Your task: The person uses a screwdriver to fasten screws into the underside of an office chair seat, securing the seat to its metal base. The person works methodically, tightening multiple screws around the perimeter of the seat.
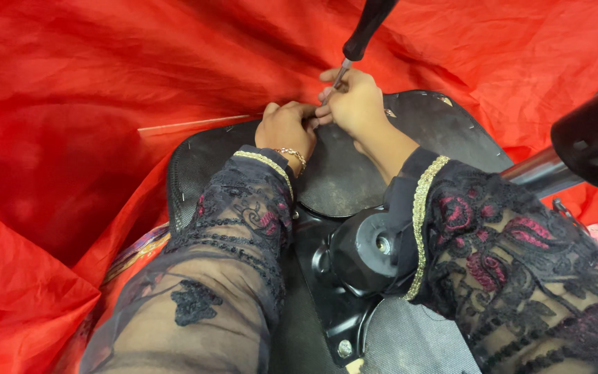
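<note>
At twelve o'clock on the seat base (396,121), my left hand (285,128) pinches red fabric (70,104) while my right hand (354,104), fist closed on the screwdriver (365,34), could slip and stab it.

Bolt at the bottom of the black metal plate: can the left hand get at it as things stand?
Probably yes. The bolt lies bare between the sleeves, nothing covering it. But the left hand is pinching at the seat edge beside the right hand, so it would have to let go and pull back.
</note>
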